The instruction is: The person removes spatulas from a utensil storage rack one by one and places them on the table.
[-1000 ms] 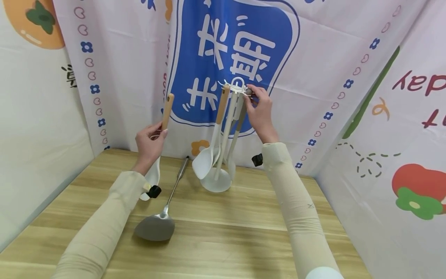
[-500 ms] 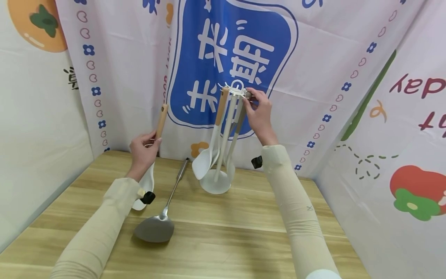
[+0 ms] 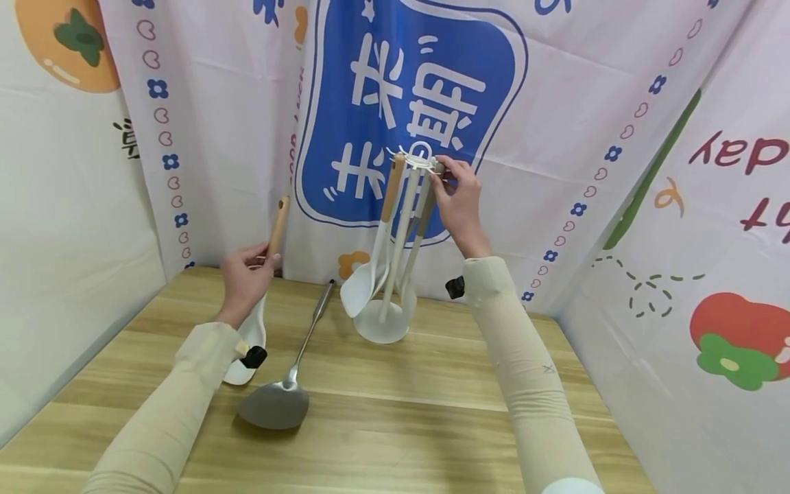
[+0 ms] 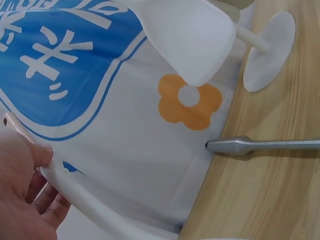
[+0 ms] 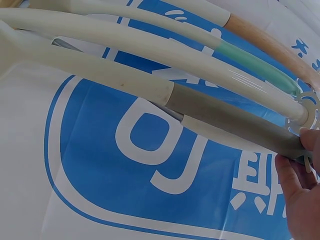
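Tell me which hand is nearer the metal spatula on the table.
Left. The left hand holds a wooden-handled utensil left of the metal spatula; the right hand is farther off, to its right, at the utensil stand.

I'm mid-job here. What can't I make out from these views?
- Head: part of the wooden-handled white utensil is hidden by the left hand and left sleeve.
- Left wrist: the metal spatula is cut off by the right edge.
- Right wrist: the grey-handled utensil is cut off by the left edge; the right hand covers its tip, so whether it hangs unaided is unclear.
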The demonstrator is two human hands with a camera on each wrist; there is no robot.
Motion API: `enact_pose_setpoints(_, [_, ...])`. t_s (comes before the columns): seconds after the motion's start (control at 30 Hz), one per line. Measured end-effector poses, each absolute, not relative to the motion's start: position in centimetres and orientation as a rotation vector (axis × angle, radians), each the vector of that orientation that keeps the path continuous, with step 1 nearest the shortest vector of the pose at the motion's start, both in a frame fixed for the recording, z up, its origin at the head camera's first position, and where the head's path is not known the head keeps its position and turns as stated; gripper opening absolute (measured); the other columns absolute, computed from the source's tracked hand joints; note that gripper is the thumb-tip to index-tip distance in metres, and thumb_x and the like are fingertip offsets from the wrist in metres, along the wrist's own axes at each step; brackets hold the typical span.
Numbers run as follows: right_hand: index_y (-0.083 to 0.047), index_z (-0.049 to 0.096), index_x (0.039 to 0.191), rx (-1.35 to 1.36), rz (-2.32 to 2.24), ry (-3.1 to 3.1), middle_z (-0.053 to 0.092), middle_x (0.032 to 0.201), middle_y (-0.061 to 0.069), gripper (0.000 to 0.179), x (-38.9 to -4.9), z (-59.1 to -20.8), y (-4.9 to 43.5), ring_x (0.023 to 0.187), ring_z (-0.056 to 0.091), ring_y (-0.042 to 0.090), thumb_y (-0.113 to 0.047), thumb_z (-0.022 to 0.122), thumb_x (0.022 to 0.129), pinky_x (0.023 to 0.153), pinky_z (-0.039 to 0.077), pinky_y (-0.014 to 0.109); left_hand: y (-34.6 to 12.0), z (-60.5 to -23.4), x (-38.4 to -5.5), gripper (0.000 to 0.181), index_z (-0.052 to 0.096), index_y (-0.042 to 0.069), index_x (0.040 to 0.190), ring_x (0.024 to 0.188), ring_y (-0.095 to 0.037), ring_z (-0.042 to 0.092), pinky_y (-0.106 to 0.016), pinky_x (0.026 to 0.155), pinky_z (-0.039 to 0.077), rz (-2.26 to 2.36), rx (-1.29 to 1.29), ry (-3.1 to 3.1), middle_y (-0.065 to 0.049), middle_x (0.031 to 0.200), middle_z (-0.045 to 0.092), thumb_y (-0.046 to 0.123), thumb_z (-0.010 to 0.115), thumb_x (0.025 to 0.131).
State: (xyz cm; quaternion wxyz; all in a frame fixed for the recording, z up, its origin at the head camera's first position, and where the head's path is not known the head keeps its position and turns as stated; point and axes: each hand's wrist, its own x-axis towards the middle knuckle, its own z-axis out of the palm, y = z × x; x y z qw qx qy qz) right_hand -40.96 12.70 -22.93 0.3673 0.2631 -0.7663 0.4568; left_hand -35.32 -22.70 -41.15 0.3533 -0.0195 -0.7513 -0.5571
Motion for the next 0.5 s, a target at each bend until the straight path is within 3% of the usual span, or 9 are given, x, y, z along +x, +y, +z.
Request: enact_pose_setpoints(0.5, [0.001, 0.066, 0.129, 0.662, 1.168, -1.981, 0.06, 0.117, 0.019, 0.032, -41.04, -22.97, 12.74, 0.105, 0.066, 0.026, -0.008, 0.066, 0.098, 0.094, 0.058, 0.029, -23.75, -42.22, -34.78, 0.035, 0.066, -0.003, 0.128, 0.079, 0.005, 0.057, -0.003, 0.067, 0.05, -1.421, -0.008, -2.059, -0.025, 0.117, 0.069, 0.005, 0.072, 0.093])
